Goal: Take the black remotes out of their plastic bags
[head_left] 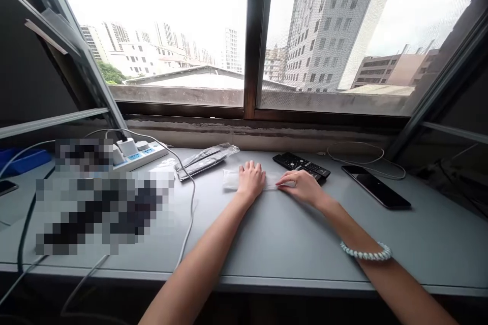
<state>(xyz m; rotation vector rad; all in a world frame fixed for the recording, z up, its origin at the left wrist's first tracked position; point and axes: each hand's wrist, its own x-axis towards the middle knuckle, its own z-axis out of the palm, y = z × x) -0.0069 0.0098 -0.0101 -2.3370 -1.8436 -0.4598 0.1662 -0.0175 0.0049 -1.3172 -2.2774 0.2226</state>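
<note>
A flat, whitish translucent plastic bag [231,181] lies on the grey desk in front of me. My left hand [251,179] rests flat on top of it, fingers stretched forward, covering its middle. At the bag's right end, my right hand [301,186] pinches the edge between thumb and fingers; a coiled pale hair tie circles that wrist. Just beyond the right hand lie black remote controls [303,165], partly overlapping. What is inside the bag, if anything, I cannot make out.
Behind and left lies a clear plastic packet [208,158] with grey contents. A white power strip [141,155] with plugs stands further left, its cable [193,198] crossing the desk. A black phone [375,186] lies at right. The left area is pixelated. A window stands behind.
</note>
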